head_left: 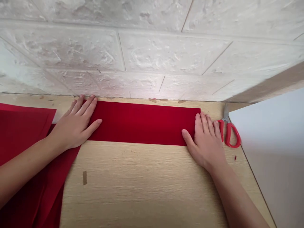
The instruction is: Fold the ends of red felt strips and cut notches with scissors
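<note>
Item, one red strip (142, 123), paper or thin cloth, which cannot be told: laid flat between the two grips, lengthwise along the foot of the pale brick-patterned wall (142, 50), its long edges running nearly straight from one grip to the other.

Item, left grip (76, 125): palm down, fingers extended, nothing clasped; set across the strip's left end, the fingertips pointed toward the wall. Pressure is presumably applied here so that this end is kept from shifting.

Item, right grip (209, 142): likewise flattened and unclenched, nothing clasped; the thumb is rested on the strip, the fingers laid about its right end. By this pairing the length between is probably kept smooth and taut.

Item, red sheets (21, 133), several, overlapped: placed to the left of the left grip and under its forearm, seemingly set aside there so that the strip can be handled singly.

Item, scissors (226, 119), red-handled: laid just right of the right grip, blades directed away from it, handles turned nearer, a position apparently suited to easy reach.

Item, worktop (142, 183), wood-grained: extended beneath both grips, bordered on the far right by a white panel (273, 136).
</note>
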`<state>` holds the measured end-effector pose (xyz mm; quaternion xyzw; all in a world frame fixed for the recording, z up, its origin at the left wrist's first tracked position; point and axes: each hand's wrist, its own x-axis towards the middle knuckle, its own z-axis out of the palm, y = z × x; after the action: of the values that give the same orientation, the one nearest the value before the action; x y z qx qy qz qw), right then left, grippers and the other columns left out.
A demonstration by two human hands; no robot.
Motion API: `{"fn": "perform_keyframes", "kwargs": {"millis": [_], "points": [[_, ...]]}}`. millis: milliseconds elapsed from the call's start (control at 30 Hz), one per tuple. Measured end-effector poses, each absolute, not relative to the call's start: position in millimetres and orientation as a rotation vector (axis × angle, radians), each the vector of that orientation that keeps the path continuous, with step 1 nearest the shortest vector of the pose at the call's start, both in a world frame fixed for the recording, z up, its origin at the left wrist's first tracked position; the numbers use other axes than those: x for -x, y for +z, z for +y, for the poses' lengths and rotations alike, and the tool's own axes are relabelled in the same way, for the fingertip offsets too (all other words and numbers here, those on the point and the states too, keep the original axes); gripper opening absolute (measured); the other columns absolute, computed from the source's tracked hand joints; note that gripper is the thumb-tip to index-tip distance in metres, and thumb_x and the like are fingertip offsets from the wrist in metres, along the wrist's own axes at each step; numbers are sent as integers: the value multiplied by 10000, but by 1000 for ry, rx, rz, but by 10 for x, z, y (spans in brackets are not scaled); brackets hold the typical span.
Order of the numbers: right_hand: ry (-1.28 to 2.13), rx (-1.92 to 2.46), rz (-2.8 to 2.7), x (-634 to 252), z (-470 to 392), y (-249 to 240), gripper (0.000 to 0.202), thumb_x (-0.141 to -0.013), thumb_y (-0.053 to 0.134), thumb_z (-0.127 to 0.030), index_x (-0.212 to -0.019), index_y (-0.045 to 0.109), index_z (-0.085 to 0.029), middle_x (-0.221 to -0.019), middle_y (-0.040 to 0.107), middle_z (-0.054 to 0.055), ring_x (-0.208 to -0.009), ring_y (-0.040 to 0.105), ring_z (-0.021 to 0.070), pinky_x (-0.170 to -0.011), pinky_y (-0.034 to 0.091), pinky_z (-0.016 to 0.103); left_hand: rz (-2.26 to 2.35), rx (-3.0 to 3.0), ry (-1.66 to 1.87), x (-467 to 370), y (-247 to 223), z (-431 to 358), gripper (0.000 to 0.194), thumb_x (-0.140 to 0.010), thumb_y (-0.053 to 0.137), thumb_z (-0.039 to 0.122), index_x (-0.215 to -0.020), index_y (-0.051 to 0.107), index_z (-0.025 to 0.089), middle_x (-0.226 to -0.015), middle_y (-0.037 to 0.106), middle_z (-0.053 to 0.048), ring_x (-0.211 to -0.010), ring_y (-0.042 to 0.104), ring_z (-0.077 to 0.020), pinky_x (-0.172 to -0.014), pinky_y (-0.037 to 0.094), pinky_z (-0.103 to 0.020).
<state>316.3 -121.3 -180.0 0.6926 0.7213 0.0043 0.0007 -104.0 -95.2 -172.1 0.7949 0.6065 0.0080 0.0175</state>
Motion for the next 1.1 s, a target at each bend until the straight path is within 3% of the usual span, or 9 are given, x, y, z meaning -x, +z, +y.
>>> {"fn": "perform_keyframes", "kwargs": {"millis": [200,500,633,833,933,1100], "points": [[-7,-2175,2289,-3174,-1209,-1812,783,-1057,262,-546,-1619,282,-1,-1684,313,238,-1590,258,344,-1295,195,572,1840,-2506,44,1086,-1754,-963,854,-1044,110,585,-1616,229,-39,-1719,216,-218,-1624,121,-326,-1322,150,-489],[39,-2161,2329,-3186,-1198,-1818,753,-1057,291,-528,-1658,214,-81,-1685,339,198,-1587,271,325,-1290,204,575,1751,-2550,155,1150,-1827,-942,779,-1052,203,551,-1664,119,76,-1737,189,-178,-1633,78,-294,-1333,106,-477],[20,-2164,2288,-3206,-1228,-1808,752,-1064,248,-517,-1647,231,-42,-1689,321,211,-1596,255,319,-1296,207,567,1749,-2541,190,1146,-1833,-950,808,-1044,187,560,-1652,143,29,-1728,198,-203,-1633,70,-301,-1333,105,-477],[-62,-2189,2332,-3166,-1208,-1563,747,-1071,208,-480,-1681,74,-69,-1725,219,211,-1624,134,329,-1287,209,611,1781,-2505,155,1096,-1800,-946,848,-1031,152,590,-1636,174,-4,-1716,217,-232,-1632,63,-314,-1325,124,-507],[-122,-2132,2366,-3081,-1094,-1525,734,-1071,200,-465,-1679,110,-63,-1728,214,199,-1626,123,324,-1298,193,593,1818,-2452,96,1072,-1756,-943,874,-1024,131,605,-1624,197,-26,-1716,203,-242,-1629,78,-337,-1318,153,-525],[-159,-2128,2290,-3000,-954,-1708,738,-1068,194,-469,-1641,235,-5,-1694,293,228,-1604,228,323,-1298,211,563,1849,-2417,39,1057,-1709,-940,885,-1017,131,619,-1623,214,-20,-1725,194,-217,-1631,73,-320,-1320,149,-508]]}}
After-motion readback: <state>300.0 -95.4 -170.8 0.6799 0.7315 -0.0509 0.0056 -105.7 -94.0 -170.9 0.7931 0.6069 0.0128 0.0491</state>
